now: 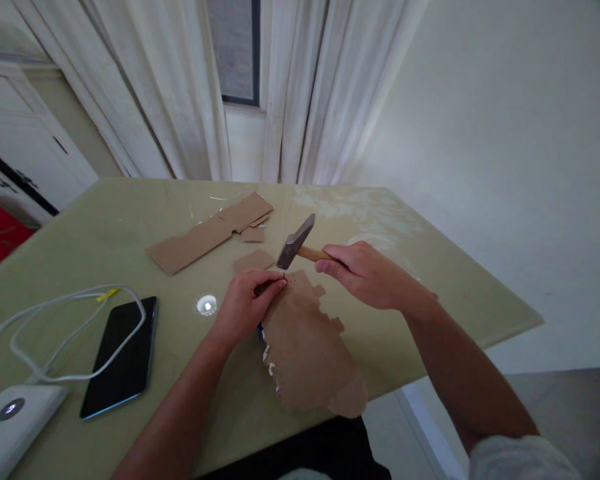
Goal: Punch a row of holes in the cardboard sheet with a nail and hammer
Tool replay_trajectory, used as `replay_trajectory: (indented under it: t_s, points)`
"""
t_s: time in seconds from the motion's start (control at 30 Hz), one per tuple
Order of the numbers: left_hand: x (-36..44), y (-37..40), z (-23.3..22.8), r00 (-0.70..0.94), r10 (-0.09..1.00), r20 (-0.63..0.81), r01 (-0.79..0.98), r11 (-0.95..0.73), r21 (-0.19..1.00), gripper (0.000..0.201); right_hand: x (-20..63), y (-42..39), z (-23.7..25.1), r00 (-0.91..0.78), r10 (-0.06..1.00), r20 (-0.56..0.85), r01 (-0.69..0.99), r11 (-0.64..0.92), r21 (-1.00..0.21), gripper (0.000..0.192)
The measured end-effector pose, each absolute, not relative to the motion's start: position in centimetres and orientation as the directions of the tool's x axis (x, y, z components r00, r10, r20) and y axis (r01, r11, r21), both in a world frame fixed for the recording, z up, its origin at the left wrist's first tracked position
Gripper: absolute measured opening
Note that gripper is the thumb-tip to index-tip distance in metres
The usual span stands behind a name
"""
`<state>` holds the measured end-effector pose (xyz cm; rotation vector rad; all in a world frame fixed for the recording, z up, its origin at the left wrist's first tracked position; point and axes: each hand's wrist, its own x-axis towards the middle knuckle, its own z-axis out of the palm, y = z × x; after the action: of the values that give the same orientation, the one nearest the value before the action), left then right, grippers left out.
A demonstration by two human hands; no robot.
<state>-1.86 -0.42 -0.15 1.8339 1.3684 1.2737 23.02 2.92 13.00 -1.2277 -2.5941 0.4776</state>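
While the right hand (363,275) grips the hammer (295,245) by its wooden handle, the metal head hangs just above the fingertips of the left hand (243,303). Those fingers pinch a nail-like sliver (284,275), too small for me to identify, at the top of the cut cardboard piece (307,353), which stretches below them toward the tabletop's (387,343) near edge. A blue object (260,331) is mostly hidden beneath. Both forearms angle inward, the right wrist palm-down.
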Motion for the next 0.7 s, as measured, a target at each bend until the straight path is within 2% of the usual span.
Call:
replay_trajectory:
  t_s: [0.17, 0.37, 0.57, 0.7]
  points:
    - [-1.91, -0.33, -0.27, 0.056, 0.926, 0.373, 0.454, -0.357, 0.816, 0.019, 22.93, 3.01, 12.83, -0.643, 0.766, 0.022, 0.715, 0.610, -0.343, 0.039]
    - [-1.89, -0.33, -0.30, 0.060, 0.922, 0.383, 0.427, -0.370, 0.825, 0.020, 23.07, 2.82, 13.15, -0.612, 0.788, 0.067, 0.711, 0.585, -0.390, 0.041]
    - [-1.95, -0.37, -0.20, 0.072, 0.924, 0.376, 0.440, -0.368, 0.819, 0.020, 22.98, 2.92, 12.50, -0.627, 0.779, 0.002, 0.744, 0.600, -0.296, 0.039]
    - [-1.89, -0.31, -0.23, 0.083, 0.921, 0.382, 0.440, -0.377, 0.815, 0.019, 22.98, 2.75, 12.91, -0.622, 0.783, 0.014, 0.743, 0.595, -0.306, 0.040]
